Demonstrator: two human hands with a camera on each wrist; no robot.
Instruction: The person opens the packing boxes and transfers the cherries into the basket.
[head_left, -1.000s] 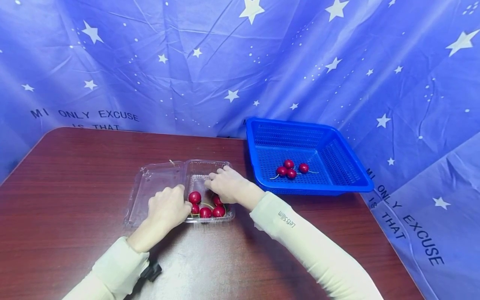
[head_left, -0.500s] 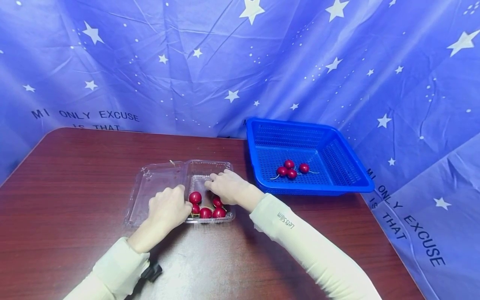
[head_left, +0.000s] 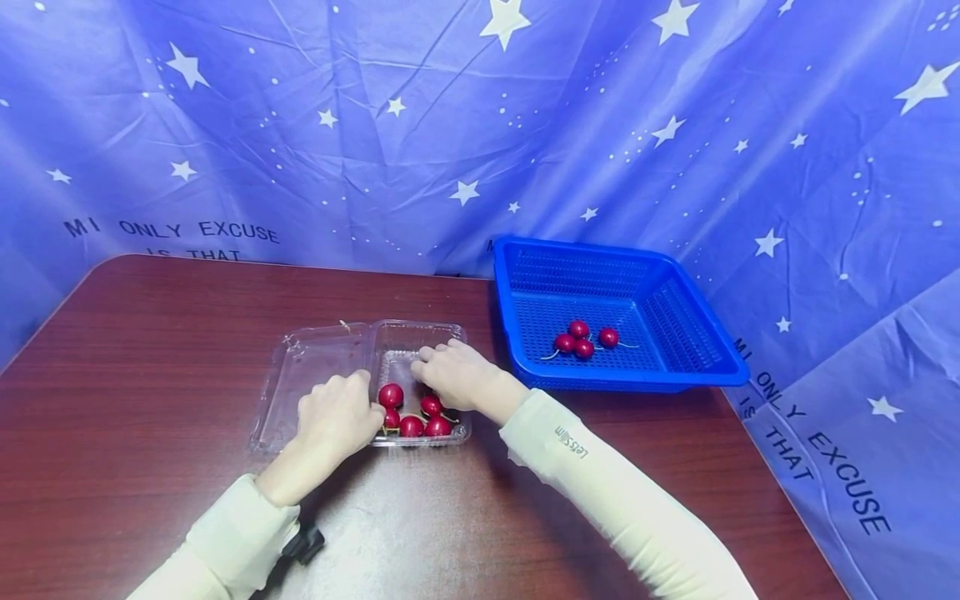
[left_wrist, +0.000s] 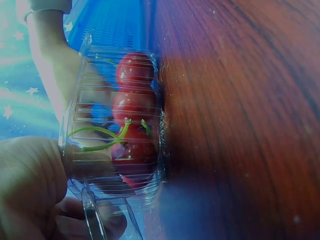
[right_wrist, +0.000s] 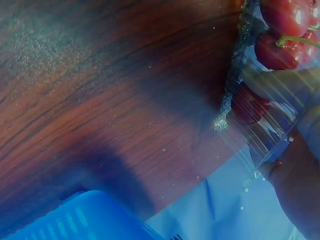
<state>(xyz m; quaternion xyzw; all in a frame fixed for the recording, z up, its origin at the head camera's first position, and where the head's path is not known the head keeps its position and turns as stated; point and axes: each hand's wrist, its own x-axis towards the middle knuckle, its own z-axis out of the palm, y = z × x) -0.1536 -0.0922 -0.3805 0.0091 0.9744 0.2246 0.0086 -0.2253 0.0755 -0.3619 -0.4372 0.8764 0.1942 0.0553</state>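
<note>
A clear plastic clamshell box (head_left: 408, 333) lies opened flat on the table, with several red cherries (head_left: 411, 426) in the near part of its tray. My left hand (head_left: 336, 417) grips the hinge side of the box between tray and lid; in the left wrist view its fingers (left_wrist: 75, 215) curl under the hinge. Over the right wall, my right hand (head_left: 457, 375) reaches into the tray, knuckles bent. The right wrist view shows, through the plastic, a cherry (right_wrist: 250, 102) between its thumb and fingers. The head view hides its fingertips.
A blue perforated basket (head_left: 513, 333) stands at the back right, holding several cherries (head_left: 577, 328) with stems. The transparent lid (head_left: 307, 375) extends left of the tray. A starry blue cloth (head_left: 412, 150) hangs behind the brown table (head_left: 150, 358).
The right hand has shifted slightly within the tray, and a cherry beside it has edged a little left and nearer, showing more. The left hand keeps its hold on the box.
</note>
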